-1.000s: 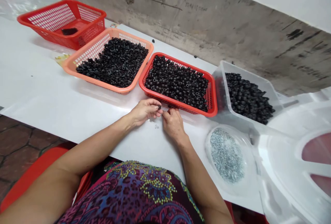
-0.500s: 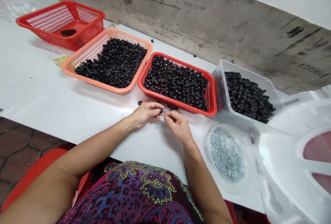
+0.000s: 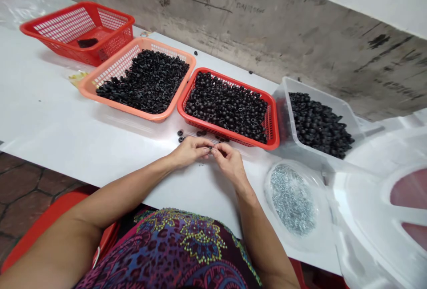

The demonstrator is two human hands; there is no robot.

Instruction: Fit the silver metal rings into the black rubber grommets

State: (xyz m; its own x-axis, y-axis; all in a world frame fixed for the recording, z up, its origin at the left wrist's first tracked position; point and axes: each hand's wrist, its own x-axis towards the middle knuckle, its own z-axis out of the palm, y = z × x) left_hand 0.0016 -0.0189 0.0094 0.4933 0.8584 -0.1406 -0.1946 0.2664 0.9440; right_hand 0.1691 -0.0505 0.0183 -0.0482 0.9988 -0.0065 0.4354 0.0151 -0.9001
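Observation:
My left hand [image 3: 188, 152] is closed in a pinch on a small round black plastic piece [image 3: 210, 148], mostly hidden by the fingers. Against it press the pinched fingertips of my right hand [image 3: 230, 160]; the small shiny metal piece there is covered now. Both hands meet just in front of the red basket [image 3: 274, 122], which is full of black ring-like pieces [image 3: 230, 106]. A few loose black pieces [image 3: 180, 136] lie on the white table behind my left hand. Some tiny metal bits [image 3: 201, 164] show below the fingers.
An orange basket [image 3: 87, 85] of smaller black pieces stands to the left, with another red basket [image 3: 116, 39] beyond it. On the right are a clear bin [image 3: 291, 115] of black parts, a dish of small metal pieces [image 3: 292, 200] and a white plastic stool [image 3: 367, 191].
My fingertips have come together, hiding the metal piece and most of the black piece. My left hand has dropped slightly towards me, uncovering more loose black pieces behind it.

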